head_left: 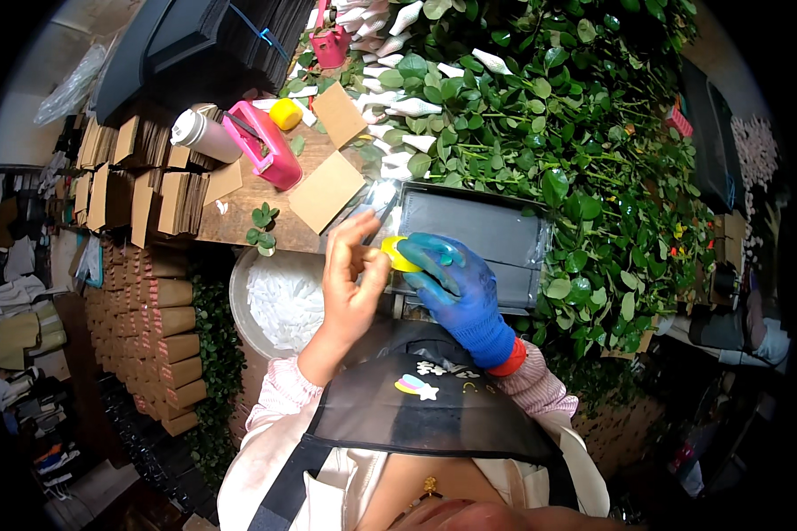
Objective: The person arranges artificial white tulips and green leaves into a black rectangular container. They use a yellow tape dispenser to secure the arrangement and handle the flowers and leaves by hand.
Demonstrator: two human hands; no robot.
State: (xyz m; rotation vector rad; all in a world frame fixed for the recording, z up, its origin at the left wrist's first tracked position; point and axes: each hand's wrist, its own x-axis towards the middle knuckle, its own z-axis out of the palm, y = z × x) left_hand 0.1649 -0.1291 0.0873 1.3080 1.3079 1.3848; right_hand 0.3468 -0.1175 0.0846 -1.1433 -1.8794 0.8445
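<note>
My right hand (456, 288), in a blue knit glove with teal-coated fingers, is closed around a small yellow roll (400, 255) that looks like tape. Bare, my left hand (352, 274) is beside the roll at its left. Its thumb and a finger come together in a pinch at the roll's edge; whatever is between them is too small to make out. The other left fingers stretch upward. Just beyond both hands lies a dark box (474, 226) with a grey inside, partly hidden by the glove.
Left on the wooden table are cardboard squares (328, 190), a pink holder (266, 146), a pale tumbler (205, 135) and another yellow roll (285, 113). Leafy stems with white-wrapped heads (414, 107) pile up right. Below the table edge stands a tub (279, 301) of white strips.
</note>
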